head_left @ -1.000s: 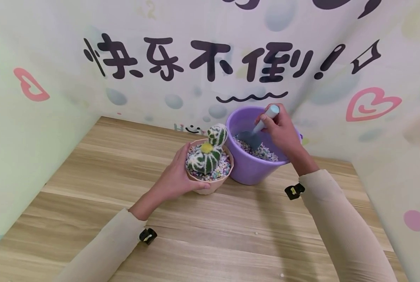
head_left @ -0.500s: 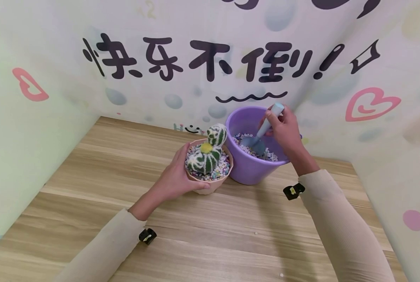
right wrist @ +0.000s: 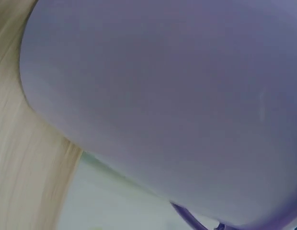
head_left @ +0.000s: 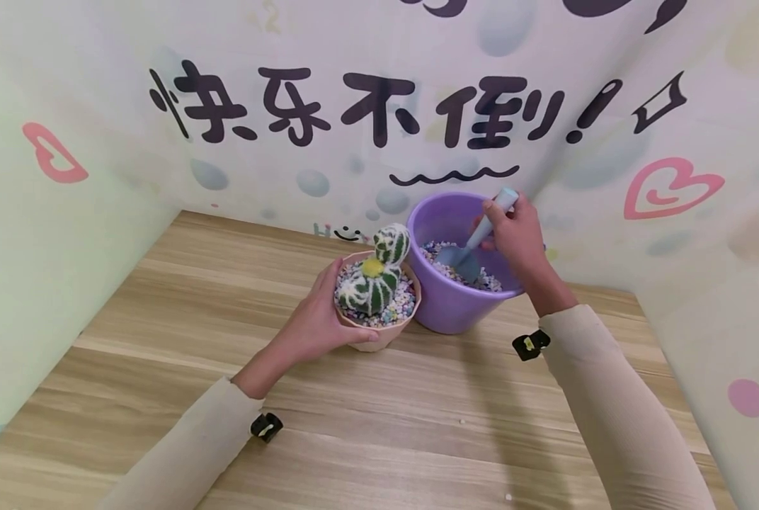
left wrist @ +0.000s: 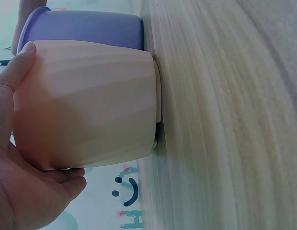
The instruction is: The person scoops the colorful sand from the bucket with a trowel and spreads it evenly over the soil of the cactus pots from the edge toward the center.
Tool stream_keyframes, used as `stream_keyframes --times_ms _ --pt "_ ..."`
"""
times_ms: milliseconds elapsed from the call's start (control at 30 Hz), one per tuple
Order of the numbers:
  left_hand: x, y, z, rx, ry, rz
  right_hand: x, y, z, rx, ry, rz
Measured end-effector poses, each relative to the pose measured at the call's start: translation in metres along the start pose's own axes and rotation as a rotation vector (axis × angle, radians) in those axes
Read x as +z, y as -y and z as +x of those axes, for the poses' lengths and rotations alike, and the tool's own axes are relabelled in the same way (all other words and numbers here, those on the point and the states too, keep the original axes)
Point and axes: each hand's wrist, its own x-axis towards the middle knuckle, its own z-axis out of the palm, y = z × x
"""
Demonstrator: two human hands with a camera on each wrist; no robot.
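The left hand (head_left: 316,322) is wrapped around the side of the pink pot (head_left: 379,333), thumb at the near rim and fingers curled under the wall; the left wrist view shows the same hold, with the pot (left wrist: 86,105) standing upright on the wooden table (head_left: 367,425). The pot contains a cactus (head_left: 373,280) bedded in coloured pebbles (head_left: 400,306). It stands just beside the purple bucket (head_left: 449,312), very close or touching.

The right hand (head_left: 516,237) is closed around the pale blue handle of a small trowel (head_left: 475,244), whose blade rests in the pebbles inside the bucket. The right wrist view shows only the bucket wall (right wrist: 163,105).

Procedure, as judged from this position:
1. Keep the left hand firm on the pot so it does not slide or tip.
2. Push the blade in at a shallow angle and take a modest load.
3. Lift level and clear the bucket rim before crossing to the pot.
4. Tip the load beside the cactus, not onto it.
A few stray pebbles (head_left: 462,423) already lie on the table, so overfilling is the likely fault.

Writing: the backdrop (head_left: 379,106) bears large dark characters reading "快乐不倒!", with pink hearts at either side. Low down near the table, a smiley face and partial letters beginning "H" are visible; the rest is hidden.
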Motion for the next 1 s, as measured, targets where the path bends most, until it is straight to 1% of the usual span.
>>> stream_keyframes --times_ms 133,267,533,767,1000 --pt "-0.0002 0.0006 0.0000 0.000 -0.003 -0.005 0.0002 -0.0001 -0.0004 0.022 -0.028 -0.022" --pt "-0.0005 0.0005 -0.0003 0.007 -0.006 -0.005 -0.0004 -0.0002 -0.0014 0.034 -0.031 -0.007" --pt "-0.0001 0.0013 0.0000 0.013 -0.008 0.000 -0.0013 0.0005 -0.0004 0.070 -0.062 0.084" --pt "0.0003 0.0018 -0.0004 0.008 -0.008 -0.001 -0.0022 0.0000 0.0011 0.131 -0.069 0.184" --pt "0.0003 0.0009 -0.0004 0.004 -0.009 -0.001 -0.0052 0.0012 0.0041 0.205 -0.081 0.249"
